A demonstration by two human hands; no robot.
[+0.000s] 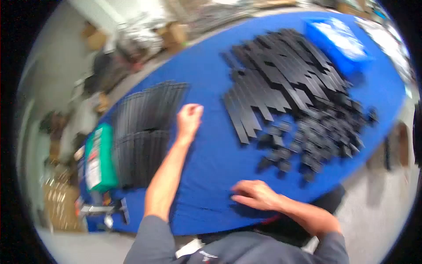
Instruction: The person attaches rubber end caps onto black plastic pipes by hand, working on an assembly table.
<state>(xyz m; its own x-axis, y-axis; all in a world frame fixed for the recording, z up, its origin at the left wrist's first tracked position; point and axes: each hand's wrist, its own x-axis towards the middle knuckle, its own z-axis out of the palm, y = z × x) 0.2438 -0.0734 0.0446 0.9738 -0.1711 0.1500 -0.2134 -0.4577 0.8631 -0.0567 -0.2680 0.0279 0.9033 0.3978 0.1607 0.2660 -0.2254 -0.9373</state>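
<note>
My left hand (190,119) is over the blue cloth beside the right edge of two rows of long dark strips (147,105). Its fingers are curled together, and anything inside them is hidden. Near the front edge of the table, my right hand (257,194) hovers or rests low, thumb and fingers apart, with nothing visible in it. Ahead of it lies a loose heap of small black pieces (323,132). Beyond that heap are many flat black bars (277,66), laid side by side in uneven rows. The picture is blurred.
A blue bin (336,42) with clear plastic in it stands at the far right of the blue-covered table (206,163). At the left are a green box (100,158) and a metal tool-like object (103,210). Cardboard boxes (63,204) stand beyond the left edge.
</note>
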